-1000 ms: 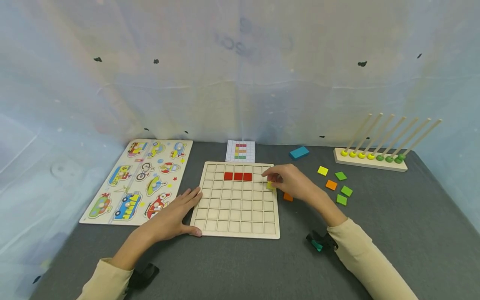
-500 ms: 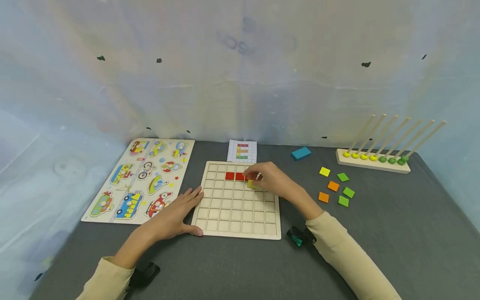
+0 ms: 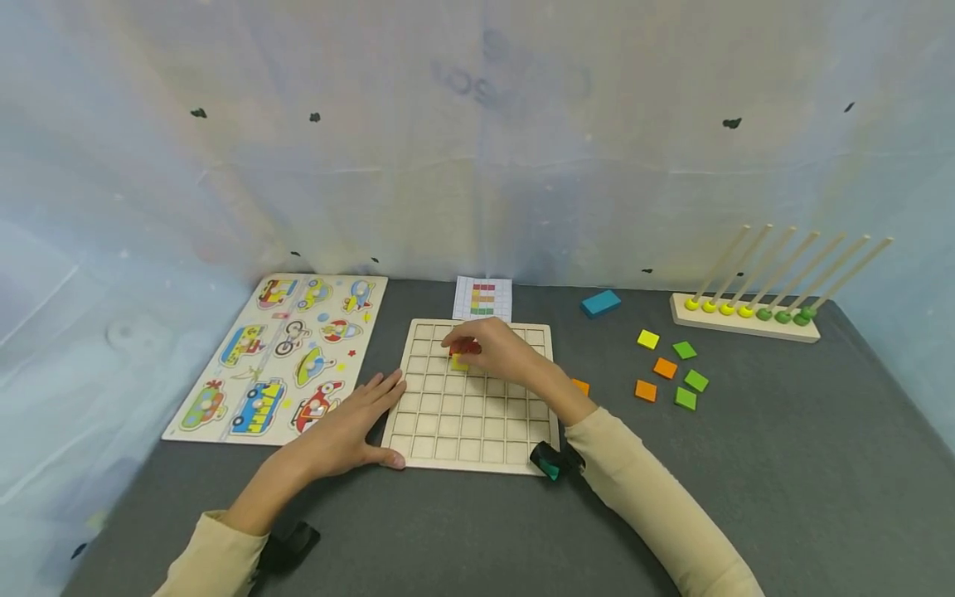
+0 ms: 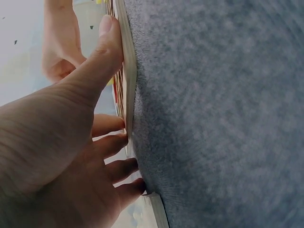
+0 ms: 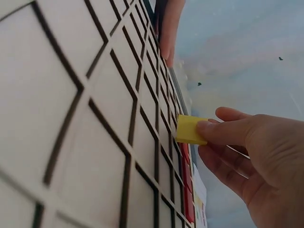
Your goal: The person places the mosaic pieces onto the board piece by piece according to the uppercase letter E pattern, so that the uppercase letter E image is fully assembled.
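Observation:
My right hand [image 3: 496, 348] pinches a yellow square tile [image 5: 190, 129] between thumb and fingers. It is over the upper left part of a pale wooden grid board [image 3: 448, 406]. In the right wrist view, the tile's edge is right at the grid, just by the row of red tiles [image 5: 187, 183]. From the head, my right hand hides most of that red row. My left hand [image 3: 343, 427] rests along the board's left edge, fingers spread. Its thumb [image 4: 105, 45] lies on the near edge in the left wrist view.
A printed pattern card [image 3: 482, 298] lies behind the board. Right of the board are loose green tiles [image 3: 696, 381], orange tiles [image 3: 646, 390] and a yellow tile [image 3: 648, 338]. A blue block [image 3: 600, 303], a peg abacus [image 3: 746, 319] and a vehicle puzzle [image 3: 298, 356] stand around.
My right hand has carried the yellow tile leftward, from the board's right edge across to the left end of the red row. The left hand stays at the board's edge.

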`<state>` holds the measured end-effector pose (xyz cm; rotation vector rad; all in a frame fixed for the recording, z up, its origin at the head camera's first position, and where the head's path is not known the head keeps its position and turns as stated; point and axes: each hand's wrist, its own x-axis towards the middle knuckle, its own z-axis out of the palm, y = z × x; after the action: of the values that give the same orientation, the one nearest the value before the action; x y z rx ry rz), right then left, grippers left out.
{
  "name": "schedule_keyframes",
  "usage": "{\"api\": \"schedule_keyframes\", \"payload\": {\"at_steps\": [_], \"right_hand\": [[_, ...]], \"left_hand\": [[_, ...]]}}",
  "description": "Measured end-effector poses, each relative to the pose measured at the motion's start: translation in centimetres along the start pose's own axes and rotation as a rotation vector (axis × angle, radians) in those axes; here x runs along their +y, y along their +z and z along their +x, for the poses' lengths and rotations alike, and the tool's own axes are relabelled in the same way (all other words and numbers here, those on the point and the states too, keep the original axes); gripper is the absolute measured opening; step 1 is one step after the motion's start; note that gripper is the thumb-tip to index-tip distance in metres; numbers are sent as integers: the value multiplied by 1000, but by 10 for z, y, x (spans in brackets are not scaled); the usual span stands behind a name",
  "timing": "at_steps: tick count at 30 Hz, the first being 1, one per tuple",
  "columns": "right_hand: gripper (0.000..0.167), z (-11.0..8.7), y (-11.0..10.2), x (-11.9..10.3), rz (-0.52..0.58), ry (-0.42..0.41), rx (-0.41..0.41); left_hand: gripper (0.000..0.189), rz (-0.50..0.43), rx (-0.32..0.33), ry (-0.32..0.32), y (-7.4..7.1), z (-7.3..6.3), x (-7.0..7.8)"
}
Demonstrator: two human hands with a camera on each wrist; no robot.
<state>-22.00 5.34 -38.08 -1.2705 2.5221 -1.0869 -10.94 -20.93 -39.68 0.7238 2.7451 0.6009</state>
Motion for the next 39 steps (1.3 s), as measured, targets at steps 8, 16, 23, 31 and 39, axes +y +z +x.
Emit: {"api": "schedule_keyframes", "payload": {"at_steps": [8, 16, 23, 31, 39], "right_hand": [[24, 16, 8, 3, -29, 72, -35], [21, 15, 15, -3, -91, 129, -24], [22, 13, 16, -4, -141, 161, -30], [20, 7, 13, -2, -113, 124, -32], [20, -11, 0, -8, -65, 115, -18]], "left_hand": [[107, -1, -1, -3, 0, 1, -1], [107, -4, 3, 10, -1, 0, 0], [107, -11, 5, 15, 1, 0, -1], [108, -5, 8, 10, 2, 0, 0], [107, 10, 10, 10, 2, 0, -2]]}}
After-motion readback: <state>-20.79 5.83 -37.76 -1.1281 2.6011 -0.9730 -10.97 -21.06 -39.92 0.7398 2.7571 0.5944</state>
